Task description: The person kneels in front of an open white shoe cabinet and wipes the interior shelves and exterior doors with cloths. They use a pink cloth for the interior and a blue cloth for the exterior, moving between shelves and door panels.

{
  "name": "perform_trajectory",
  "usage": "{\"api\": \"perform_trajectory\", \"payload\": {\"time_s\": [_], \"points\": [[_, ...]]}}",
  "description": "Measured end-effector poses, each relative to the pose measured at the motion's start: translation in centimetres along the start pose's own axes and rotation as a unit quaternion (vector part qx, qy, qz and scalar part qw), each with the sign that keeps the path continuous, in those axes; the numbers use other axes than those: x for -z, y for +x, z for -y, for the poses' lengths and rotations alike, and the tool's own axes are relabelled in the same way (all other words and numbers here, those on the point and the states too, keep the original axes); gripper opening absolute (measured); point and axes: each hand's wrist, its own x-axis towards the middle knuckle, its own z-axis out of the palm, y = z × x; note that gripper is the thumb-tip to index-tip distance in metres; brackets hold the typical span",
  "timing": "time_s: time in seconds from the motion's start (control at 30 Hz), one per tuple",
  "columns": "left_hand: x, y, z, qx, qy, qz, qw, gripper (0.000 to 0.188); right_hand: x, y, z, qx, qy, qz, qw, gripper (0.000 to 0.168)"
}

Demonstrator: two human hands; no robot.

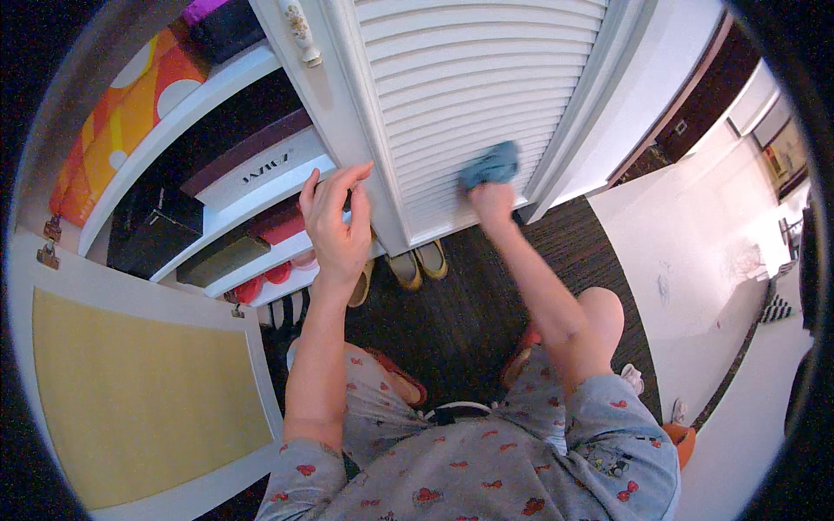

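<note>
My right hand (493, 203) grips a blue-green cloth (493, 164) and holds it against the lower slats of a white louvered cabinet door (482, 98). Near the door's left edge is my left hand (339, 225), raised with its fingers apart and nothing in it; whether the fingertips touch the edge I cannot tell. A floral door handle (301, 32) is fixed higher on the door frame.
Left of the door, white shelves (189, 111) hold boxes and red shoes (260, 284). Another cabinet door (150, 397) stands open at the lower left. Yellowish flat shoes (418, 266) lie on the dark floor under the louvered door. An orange object (681, 443) is at the right.
</note>
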Motion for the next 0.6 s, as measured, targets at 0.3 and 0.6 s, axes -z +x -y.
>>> {"api": "perform_trajectory", "payload": {"time_s": [0.3, 0.6], "points": [[-1.4, -0.2, 0.5, 0.007, 0.012, 0.019, 1.000, 0.022, -1.3, -8.2, 9.2, 0.189, 0.179, 0.050, 0.964, 0.026], [-0.3, -0.6, 0.4, 0.012, 0.016, 0.031, 0.999, 0.023, 0.1, 1.9, -4.1, -0.019, 0.017, -0.057, 0.998, 0.021]]}}
